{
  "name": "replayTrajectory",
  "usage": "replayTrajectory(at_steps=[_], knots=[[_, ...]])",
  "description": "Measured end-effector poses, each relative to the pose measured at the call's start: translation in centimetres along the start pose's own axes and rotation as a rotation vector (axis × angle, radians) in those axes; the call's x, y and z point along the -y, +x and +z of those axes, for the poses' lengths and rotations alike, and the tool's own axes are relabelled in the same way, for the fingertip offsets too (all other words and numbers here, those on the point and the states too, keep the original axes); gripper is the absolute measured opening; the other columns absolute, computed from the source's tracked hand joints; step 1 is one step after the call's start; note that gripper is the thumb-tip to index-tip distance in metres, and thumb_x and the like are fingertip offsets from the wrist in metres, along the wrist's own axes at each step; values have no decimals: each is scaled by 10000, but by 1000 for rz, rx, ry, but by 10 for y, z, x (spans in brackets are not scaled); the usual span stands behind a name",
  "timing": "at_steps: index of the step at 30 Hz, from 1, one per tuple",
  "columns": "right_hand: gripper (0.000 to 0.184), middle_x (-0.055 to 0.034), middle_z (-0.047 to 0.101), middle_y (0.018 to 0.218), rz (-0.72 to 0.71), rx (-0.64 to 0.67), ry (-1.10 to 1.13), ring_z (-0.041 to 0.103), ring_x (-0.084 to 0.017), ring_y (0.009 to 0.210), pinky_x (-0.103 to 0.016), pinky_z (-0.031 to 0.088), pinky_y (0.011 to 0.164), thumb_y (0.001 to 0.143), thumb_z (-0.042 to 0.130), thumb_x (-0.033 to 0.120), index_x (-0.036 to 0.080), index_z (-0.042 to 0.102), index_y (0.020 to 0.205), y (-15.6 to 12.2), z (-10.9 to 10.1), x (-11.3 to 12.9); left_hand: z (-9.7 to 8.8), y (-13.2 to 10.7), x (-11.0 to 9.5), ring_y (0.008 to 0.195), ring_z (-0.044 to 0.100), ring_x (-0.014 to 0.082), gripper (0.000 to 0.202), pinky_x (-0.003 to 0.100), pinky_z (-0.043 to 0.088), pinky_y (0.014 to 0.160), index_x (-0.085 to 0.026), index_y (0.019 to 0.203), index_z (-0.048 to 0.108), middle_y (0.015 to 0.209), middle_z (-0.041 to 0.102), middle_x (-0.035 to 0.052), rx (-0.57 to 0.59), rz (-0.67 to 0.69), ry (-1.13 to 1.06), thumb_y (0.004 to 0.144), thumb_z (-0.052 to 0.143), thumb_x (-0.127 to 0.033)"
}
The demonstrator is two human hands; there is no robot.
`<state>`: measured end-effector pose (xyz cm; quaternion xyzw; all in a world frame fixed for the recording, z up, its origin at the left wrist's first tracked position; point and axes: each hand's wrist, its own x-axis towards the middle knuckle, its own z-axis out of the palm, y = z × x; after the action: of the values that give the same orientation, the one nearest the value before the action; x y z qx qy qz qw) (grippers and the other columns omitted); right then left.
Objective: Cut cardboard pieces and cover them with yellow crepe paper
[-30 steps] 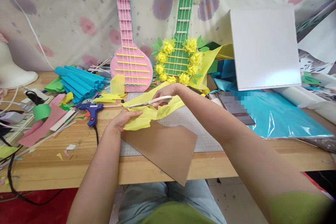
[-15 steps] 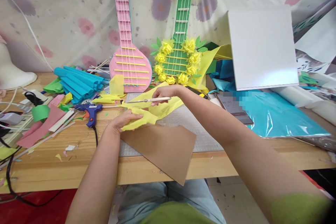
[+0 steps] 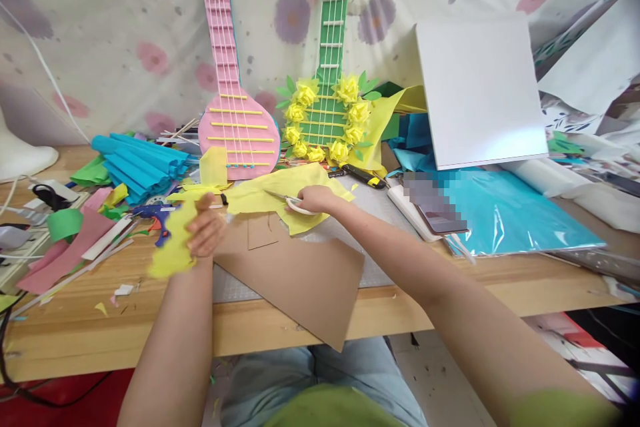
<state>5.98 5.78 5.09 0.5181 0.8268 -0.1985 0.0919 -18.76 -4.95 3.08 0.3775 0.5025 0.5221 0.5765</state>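
Observation:
My left hand point(image 3: 206, 230) is closed on a cut piece of yellow crepe paper point(image 3: 174, 243), blurred by motion, left of the mat. In my right hand point(image 3: 316, 200) is a pair of white-handled scissors point(image 3: 299, 205), blades pointing left. The scissors rest over a larger sheet of yellow crepe paper point(image 3: 250, 191) spread on the grey cutting mat point(image 3: 380, 267). Nearer to me lies a brown cardboard piece point(image 3: 300, 280), its corner past the table edge, with a small cardboard square point(image 3: 263, 232) at its upper left.
A pink paper instrument point(image 3: 240, 130) and a green one with yellow flowers point(image 3: 327, 107) lean at the back. A blue glue gun point(image 3: 163, 230) lies left among scraps. At right are a white board point(image 3: 477, 90), a phone point(image 3: 435, 203) and wrapped blue paper point(image 3: 515, 213).
A piece of yellow paper has come away from the sheet, and my left hand has carried it left. The scissors have lowered with my right hand; the larger sheet now lies down.

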Motion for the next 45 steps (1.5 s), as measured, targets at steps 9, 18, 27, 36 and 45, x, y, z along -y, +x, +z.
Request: replayTrajectory(at_steps=[9, 18, 27, 36, 45], knots=[[543, -117, 659, 946, 122, -252, 133, 591, -245, 856, -276, 362, 605, 762, 377, 654, 199, 604, 952, -18, -1, -6, 55, 22, 4, 833, 662, 176, 321, 215, 526, 596, -180, 1046, 596, 994, 679, 78, -266, 148, -61, 743, 589, -289], [374, -177, 570, 1082, 314, -373, -139, 535, -279, 1023, -334, 400, 769, 820, 436, 413, 145, 583, 1036, -62, 21, -78, 88, 35, 30, 1019, 600, 198, 353, 241, 499, 801, -153, 983, 634, 929, 697, 63, -343, 200, 172, 736, 610, -405], [488, -79, 591, 1056, -133, -383, 683, 551, -168, 932, -237, 418, 755, 833, 350, 567, 177, 532, 1061, -45, 14, -32, 130, 21, 8, 857, 647, 208, 387, 285, 513, 733, -151, 996, 640, 865, 702, 67, -9, 79, 27, 718, 634, -420], [382, -49, 545, 801, 186, -549, 750, 490, -185, 745, -222, 324, 568, 845, 232, 489, 202, 429, 1003, -17, 33, -45, 79, 19, -5, 463, 560, 130, 265, 232, 423, 461, -150, 608, 616, 598, 642, 59, -106, -94, 568, 704, 627, -396], [368, -81, 562, 925, 209, -589, 545, 499, -180, 802, -225, 325, 622, 887, 114, 359, 191, 409, 1029, -29, 37, -57, 68, 14, 2, 1139, 453, 370, 659, 392, 383, 895, -111, 1043, 565, 1143, 543, 210, -205, 83, 1385, 520, 735, -474]])
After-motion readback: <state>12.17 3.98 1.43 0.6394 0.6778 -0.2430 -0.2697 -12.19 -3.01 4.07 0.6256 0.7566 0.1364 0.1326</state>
